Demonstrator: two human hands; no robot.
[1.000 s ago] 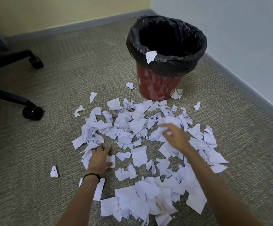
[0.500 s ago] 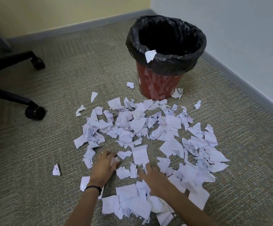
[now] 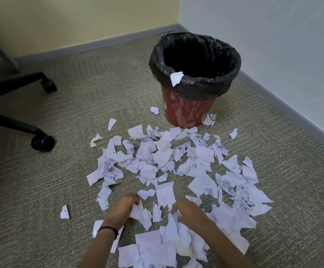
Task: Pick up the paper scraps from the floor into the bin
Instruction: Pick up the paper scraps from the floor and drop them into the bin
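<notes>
Several torn white paper scraps lie spread over the carpet in front of a red bin lined with a black bag. One scrap hangs on the bag's near rim. My left hand, a dark band on its wrist, curls its fingers round scraps at the near edge of the pile. My right hand lies close beside it, fingers bent down into the scraps. Both hands gather paper towards each other.
An office chair's black base with castors stands at the left. A grey skirting board runs along the right wall behind the bin. A lone scrap lies on the carpet to the left of my hands.
My right hand has come back from the middle of the pile to the near edge. My left hand has drawn nearer and curled onto scraps. The two hands have closed towards each other.
</notes>
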